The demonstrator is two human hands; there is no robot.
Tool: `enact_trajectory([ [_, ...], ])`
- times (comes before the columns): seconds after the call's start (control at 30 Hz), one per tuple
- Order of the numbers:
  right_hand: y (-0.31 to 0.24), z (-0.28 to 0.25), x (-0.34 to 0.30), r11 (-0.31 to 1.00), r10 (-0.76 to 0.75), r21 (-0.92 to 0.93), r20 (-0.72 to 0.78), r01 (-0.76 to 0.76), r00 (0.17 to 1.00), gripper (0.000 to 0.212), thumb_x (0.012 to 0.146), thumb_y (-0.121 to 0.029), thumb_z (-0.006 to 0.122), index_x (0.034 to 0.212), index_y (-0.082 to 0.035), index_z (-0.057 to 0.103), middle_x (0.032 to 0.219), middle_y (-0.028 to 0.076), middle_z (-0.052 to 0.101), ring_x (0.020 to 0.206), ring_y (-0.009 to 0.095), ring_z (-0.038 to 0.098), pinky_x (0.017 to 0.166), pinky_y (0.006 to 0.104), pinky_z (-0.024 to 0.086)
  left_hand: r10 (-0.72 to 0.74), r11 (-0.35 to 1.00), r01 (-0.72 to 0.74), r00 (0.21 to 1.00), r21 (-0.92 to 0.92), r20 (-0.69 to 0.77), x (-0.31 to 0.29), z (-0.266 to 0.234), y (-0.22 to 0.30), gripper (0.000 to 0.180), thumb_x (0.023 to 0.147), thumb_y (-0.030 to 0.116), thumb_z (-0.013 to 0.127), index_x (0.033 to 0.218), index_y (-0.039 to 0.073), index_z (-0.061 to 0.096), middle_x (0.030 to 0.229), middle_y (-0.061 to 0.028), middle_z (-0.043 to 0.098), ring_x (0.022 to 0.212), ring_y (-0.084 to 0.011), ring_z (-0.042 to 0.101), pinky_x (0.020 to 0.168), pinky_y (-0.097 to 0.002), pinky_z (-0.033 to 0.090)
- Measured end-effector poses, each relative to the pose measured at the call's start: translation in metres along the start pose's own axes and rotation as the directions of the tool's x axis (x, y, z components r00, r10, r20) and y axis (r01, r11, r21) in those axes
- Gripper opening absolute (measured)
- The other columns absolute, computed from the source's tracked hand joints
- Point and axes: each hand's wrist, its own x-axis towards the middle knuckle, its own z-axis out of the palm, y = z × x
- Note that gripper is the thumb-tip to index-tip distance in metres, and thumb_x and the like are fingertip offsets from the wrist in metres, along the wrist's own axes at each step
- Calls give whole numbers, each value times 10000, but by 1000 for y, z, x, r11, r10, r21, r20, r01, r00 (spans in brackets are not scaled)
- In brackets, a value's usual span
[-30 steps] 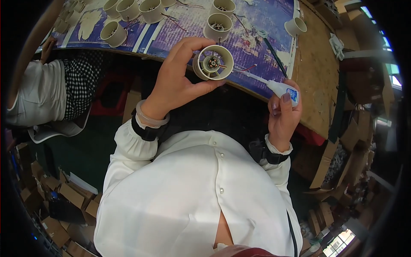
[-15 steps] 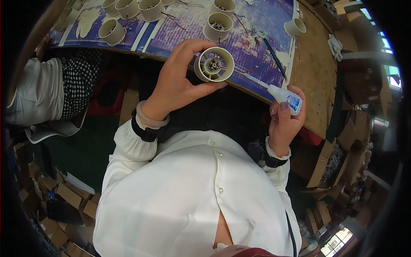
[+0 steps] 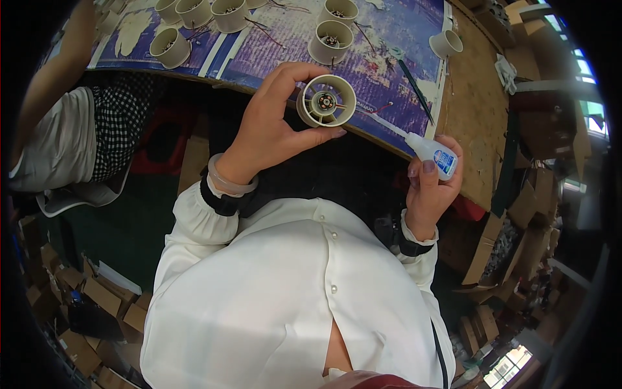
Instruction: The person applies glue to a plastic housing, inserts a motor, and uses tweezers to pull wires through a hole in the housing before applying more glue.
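In front of me, at the table's near edge, my left hand (image 3: 275, 120) is closed around a cream round fan housing (image 3: 350, 104). Its open end faces up and shows a small motor (image 3: 326, 102) held by spokes at the centre. A thin wire with a reddish tip (image 3: 389, 104) lies to its right. My right hand (image 3: 433, 188) is closed on a white squeeze glue bottle (image 3: 435, 155). The bottle's long thin nozzle (image 3: 387, 123) points up and left toward the housing, its tip hard to make out against the table.
More cream fan housings (image 3: 330, 42) with wires stand farther back, several at the left. One housing (image 3: 446, 43) lies tipped at the right. A dark slim tool (image 3: 415, 91) lies on the purple-covered table (image 3: 272, 71). Another person (image 3: 58, 129) sits at the left. Cardboard boxes (image 3: 103, 295) lie around.
The housing has turned or shifted very slightly to the right in my left hand. The glue bottle has tilted and dropped a little. The other person's arm has moved farther into view.
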Motion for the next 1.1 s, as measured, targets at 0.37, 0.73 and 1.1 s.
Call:
enact_trajectory([
  [0.37, -1, 0, -2, 999, -38, -13, 7, 38, 999, 407, 827, -124, 699, 1152, -27, 474, 839, 60, 586, 625, 85, 544, 560, 200, 458, 9, 1000, -9, 1000, -13, 1, 0, 1, -1, 646, 633, 190, 851, 1173, 73, 517, 1095, -69, 555, 960, -200, 563, 773, -281, 478],
  [0.73, 0, -1, -4, 999, -37, -13, -8, 37, 999, 412, 833, -147, 699, 1155, -25, 471, 818, 54, 578, 603, 78, 526, 536, 191, 437, -26, 997, 25, 1000, -71, -6, -2, 3, 1, 646, 639, 207, 854, 1173, 76, 513, 1086, -60, 554, 946, -187, 564, 771, -280, 477],
  [1.1, 14, -7, 3, 999, 27, 39, 11, -27, 1000, 425, 890, -278, 636, 1178, -11, 475, 711, 21, 505, 541, 54, 421, 463, 171, 308, -44, 998, 44, 999, -50, 8, -1, -5, 1, 645, 646, 186, 845, 1183, 70, 505, 1086, -62, 564, 944, -173, 574, 799, -282, 474],
])
